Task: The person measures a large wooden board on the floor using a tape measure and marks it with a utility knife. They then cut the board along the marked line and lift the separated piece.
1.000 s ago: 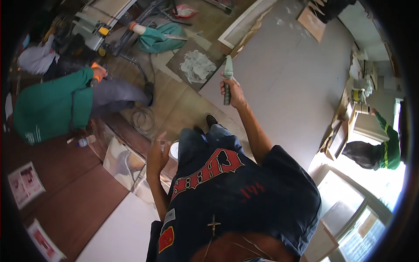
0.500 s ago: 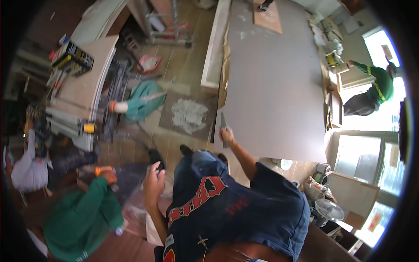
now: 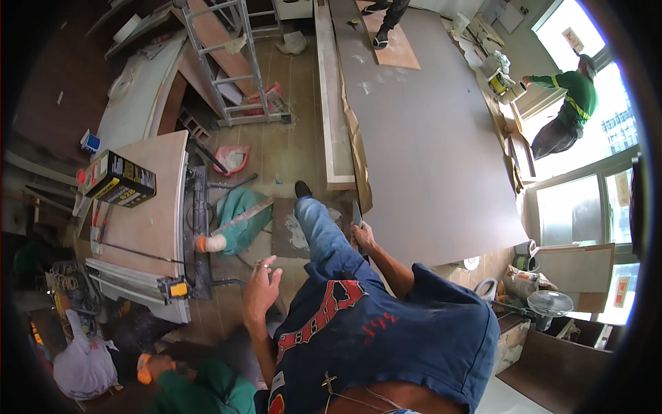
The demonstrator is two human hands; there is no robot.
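Note:
My right hand (image 3: 362, 235) is closed around a flat grey-bladed hand tool (image 3: 356, 211), its blade pointing away from me beside the near left corner of a large grey sheet (image 3: 434, 152). The tool's handle is mostly hidden by my fingers. My left hand (image 3: 262, 286) is raised at my left side, touching nothing around it. Its fingers are half bent and apart; a tiny pale spot between them is too small to make out. My left foot is planted forward at a dark board (image 3: 281, 238) smeared with white paste, which my leg partly covers.
Left stands a bench (image 3: 155, 186) with a black-and-yellow can (image 3: 121, 178); a teal bag (image 3: 241, 219) hangs beside it. Farther off are a stepladder (image 3: 227, 83) and a red bag (image 3: 232, 159). Co-workers in green are at lower left and by the right-hand windows; another stands on a plank (image 3: 396, 52).
My left leg has stepped forward onto the paste-smeared board. The view has shifted, showing more of the ladder and the person on the plank. My right hand still holds the tool.

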